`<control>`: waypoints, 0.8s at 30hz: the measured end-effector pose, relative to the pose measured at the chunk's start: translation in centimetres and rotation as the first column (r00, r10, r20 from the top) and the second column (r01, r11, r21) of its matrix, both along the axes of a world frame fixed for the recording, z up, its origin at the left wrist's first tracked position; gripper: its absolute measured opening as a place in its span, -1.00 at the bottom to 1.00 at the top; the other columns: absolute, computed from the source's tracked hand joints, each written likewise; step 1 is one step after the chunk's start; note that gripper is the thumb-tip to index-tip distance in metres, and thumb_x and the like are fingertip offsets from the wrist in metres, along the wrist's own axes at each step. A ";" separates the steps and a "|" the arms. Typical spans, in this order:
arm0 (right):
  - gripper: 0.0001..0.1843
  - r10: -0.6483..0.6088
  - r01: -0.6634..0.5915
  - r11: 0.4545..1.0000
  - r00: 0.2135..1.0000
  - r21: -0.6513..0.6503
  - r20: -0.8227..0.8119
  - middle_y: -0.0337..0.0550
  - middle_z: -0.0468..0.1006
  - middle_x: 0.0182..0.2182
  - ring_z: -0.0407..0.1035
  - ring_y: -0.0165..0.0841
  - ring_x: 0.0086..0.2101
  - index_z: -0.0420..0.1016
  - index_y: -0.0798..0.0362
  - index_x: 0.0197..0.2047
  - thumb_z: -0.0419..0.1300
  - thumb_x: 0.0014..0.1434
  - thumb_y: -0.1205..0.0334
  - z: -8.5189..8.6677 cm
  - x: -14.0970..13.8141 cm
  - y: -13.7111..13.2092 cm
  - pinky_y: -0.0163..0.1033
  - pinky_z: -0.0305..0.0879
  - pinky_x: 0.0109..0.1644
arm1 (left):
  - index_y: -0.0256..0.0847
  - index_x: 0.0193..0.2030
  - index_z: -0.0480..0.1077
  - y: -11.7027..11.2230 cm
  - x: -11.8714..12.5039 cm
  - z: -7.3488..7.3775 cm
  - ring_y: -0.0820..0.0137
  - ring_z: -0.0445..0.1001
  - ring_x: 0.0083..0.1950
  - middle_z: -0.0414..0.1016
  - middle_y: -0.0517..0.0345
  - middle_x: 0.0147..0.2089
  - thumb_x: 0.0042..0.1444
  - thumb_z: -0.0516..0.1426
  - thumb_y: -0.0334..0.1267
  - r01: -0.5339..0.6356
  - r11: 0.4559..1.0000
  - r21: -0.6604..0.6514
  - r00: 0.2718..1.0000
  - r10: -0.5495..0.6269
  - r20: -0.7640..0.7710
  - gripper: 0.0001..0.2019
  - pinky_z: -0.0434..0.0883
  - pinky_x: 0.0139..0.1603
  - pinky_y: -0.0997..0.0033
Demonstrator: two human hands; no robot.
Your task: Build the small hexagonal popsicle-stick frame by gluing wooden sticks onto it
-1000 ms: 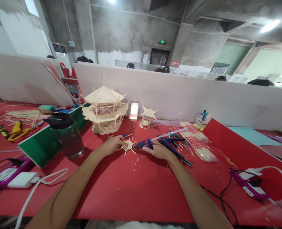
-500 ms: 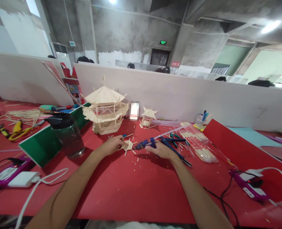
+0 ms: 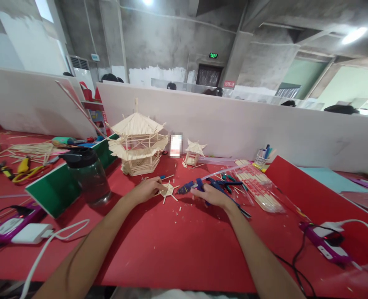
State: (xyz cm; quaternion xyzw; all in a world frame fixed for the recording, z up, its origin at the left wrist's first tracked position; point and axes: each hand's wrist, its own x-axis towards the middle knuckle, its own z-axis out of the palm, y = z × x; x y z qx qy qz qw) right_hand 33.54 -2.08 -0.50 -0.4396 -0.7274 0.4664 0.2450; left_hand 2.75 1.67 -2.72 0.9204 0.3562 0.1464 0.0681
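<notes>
My left hand point(image 3: 150, 188) reaches down to a small hexagonal frame of wooden sticks point(image 3: 168, 190), its fingers closed on the left edge; the fingertips are partly hidden. In my right hand point(image 3: 211, 194) is a blue glue gun point(image 3: 188, 188), gripped by the handle with its nozzle pointing left at the frame, just off the right edge. A clear glue stick point(image 3: 221, 171) juts from the back of the gun. Short stick offcuts lie around the frame on the red table point(image 3: 159, 257).
A large stick pavilion point(image 3: 137, 143) and a small one point(image 3: 194, 151) stand behind. A water bottle point(image 3: 89, 176) is at left beside a green board point(image 3: 55, 193). Pliers point(image 3: 226, 193) and bagged sticks point(image 3: 260, 187) lie right; power strips point(image 3: 325, 245) flank both sides.
The glue gun's nozzle has shifted slightly right, away from the stick frame. My left hand stays at the frame's left edge.
</notes>
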 end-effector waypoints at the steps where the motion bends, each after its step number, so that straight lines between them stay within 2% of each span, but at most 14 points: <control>1: -0.47 0.068 -0.068 0.997 0.998 -0.040 0.014 -0.34 0.26 -0.65 0.18 -0.49 -0.63 0.49 0.11 -0.43 0.20 0.11 -0.27 0.0 0.1 -0.1 -0.41 0.13 -0.62 | -0.02 -0.08 0.57 0.0 0.0 0.0 0.44 0.38 -0.30 0.40 0.11 -0.23 0.19 0.03 -0.48 -0.002 1.000 0.001 1.000 0.002 0.000 -0.64 0.20 -0.34 0.52; 3: -0.47 0.102 -0.110 0.987 0.992 -0.115 -0.073 -0.33 0.29 -0.63 0.19 -0.49 -0.63 0.49 0.10 -0.39 0.23 0.07 -0.28 -0.1 0.1 -0.3 -0.41 0.17 -0.60 | -0.02 -0.10 0.57 0.0 0.0 0.0 0.45 0.37 -0.31 0.40 0.12 -0.23 0.20 0.03 -0.47 0.008 1.000 0.002 1.000 -0.008 0.004 -0.65 0.19 -0.35 0.52; 6: -0.42 -0.070 0.002 0.982 0.931 -0.189 -0.358 -0.25 0.42 -0.51 0.29 -0.46 -0.56 0.44 0.07 -0.28 0.17 0.09 -0.35 -0.6 -0.5 -0.4 -0.35 0.33 -0.49 | -0.05 -0.13 0.58 -0.1 0.0 0.1 0.44 0.37 -0.31 0.39 0.11 -0.24 0.23 0.03 -0.44 0.022 1.000 0.009 1.000 -0.022 0.017 -0.69 0.19 -0.34 0.52; 7: -0.41 -0.107 0.010 0.974 0.899 -0.225 -0.424 -0.20 0.45 -0.46 0.33 -0.43 -0.52 0.42 0.06 -0.27 0.12 0.12 -0.37 -0.8 -0.7 -0.4 -0.32 0.38 -0.43 | -0.05 -0.13 0.58 -0.1 0.0 0.1 0.44 0.37 -0.31 0.39 0.10 -0.24 0.23 0.03 -0.43 0.019 1.000 0.011 1.000 -0.020 0.021 -0.69 0.20 -0.34 0.52; 9: -0.40 -0.109 -0.050 0.952 0.867 -0.303 -0.486 -0.13 0.48 -0.42 0.39 -0.38 -0.46 0.40 0.06 -0.30 0.06 0.17 -0.38 -1.0 -0.9 -0.3 -0.26 0.43 -0.38 | -0.05 -0.12 0.58 -0.1 0.1 0.1 0.44 0.39 -0.30 0.39 0.10 -0.24 0.24 0.03 -0.42 0.005 1.000 0.012 1.000 -0.005 0.024 -0.70 0.21 -0.32 0.52; 12: -0.50 -0.094 -0.120 0.930 0.838 -0.349 -0.538 -0.11 0.50 -0.37 0.41 -0.37 -0.42 0.41 0.06 -0.31 0.22 0.12 -0.27 -1.3 -0.9 0.0 -0.28 0.43 -0.37 | -0.02 -0.08 0.57 -0.1 0.1 0.1 0.44 0.40 -0.29 0.40 0.10 -0.23 0.25 0.04 -0.40 -0.005 1.000 0.010 1.000 0.005 0.013 -0.69 0.21 -0.32 0.51; 14: -0.57 -0.125 -0.093 0.940 0.802 -0.328 -0.584 -0.13 0.51 -0.29 0.43 -0.39 -0.36 0.40 0.04 -0.26 0.38 0.02 -0.12 -1.5 -0.9 0.3 -0.29 0.45 -0.32 | -0.01 -0.07 0.58 0.0 0.1 0.1 0.43 0.39 -0.30 0.41 0.10 -0.23 0.25 0.03 -0.41 -0.009 1.000 0.022 1.000 0.009 -0.004 -0.68 0.20 -0.33 0.50; 16: -0.55 -0.169 -0.037 0.951 0.769 -0.306 -0.616 -0.18 0.51 -0.25 0.45 -0.39 -0.32 0.38 0.01 -0.21 0.45 -0.05 0.01 -1.6 -0.9 0.5 -0.29 0.46 -0.26 | -0.01 -0.08 0.58 0.0 0.2 0.2 0.42 0.39 -0.30 0.41 0.10 -0.23 0.24 0.03 -0.42 -0.008 0.999 0.032 1.000 0.008 -0.020 -0.67 0.18 -0.35 0.50; 20: -0.56 -0.244 0.100 0.960 0.757 -0.262 -0.606 -0.21 0.52 -0.29 0.44 -0.44 -0.39 0.33 0.01 -0.18 0.41 -0.05 0.08 -2.3 -1.4 1.3 -0.37 0.41 -0.38 | -0.03 -0.10 0.58 -0.2 0.3 0.4 0.43 0.39 -0.31 0.42 0.09 -0.23 0.22 0.04 -0.44 -0.002 0.999 0.035 1.000 0.003 -0.023 -0.67 0.16 -0.37 0.50; 22: -0.64 -0.281 0.179 0.956 0.775 -0.231 -0.565 -0.23 0.52 -0.39 0.36 -0.49 -0.53 0.30 0.03 -0.23 0.34 0.00 0.09 -2.9 -1.7 1.9 -0.42 0.29 -0.54 | -0.03 -0.11 0.58 -0.2 0.3 0.4 0.43 0.40 -0.30 0.42 0.09 -0.23 0.21 0.04 -0.44 -0.004 1.000 0.029 1.000 0.004 -0.019 -0.67 0.17 -0.36 0.51; 24: -0.72 -0.338 0.286 0.941 0.820 -0.180 -0.461 -0.33 0.45 -0.58 0.22 -0.51 -0.67 0.26 0.03 -0.29 0.25 0.03 0.10 -3.6 -1.8 2.4 -0.45 0.10 -0.66 | -0.03 -0.10 0.58 -0.2 0.2 0.5 0.42 0.41 -0.28 0.43 0.09 -0.21 0.21 0.04 -0.45 -0.013 1.000 0.019 1.000 0.014 -0.019 -0.67 0.18 -0.35 0.51</control>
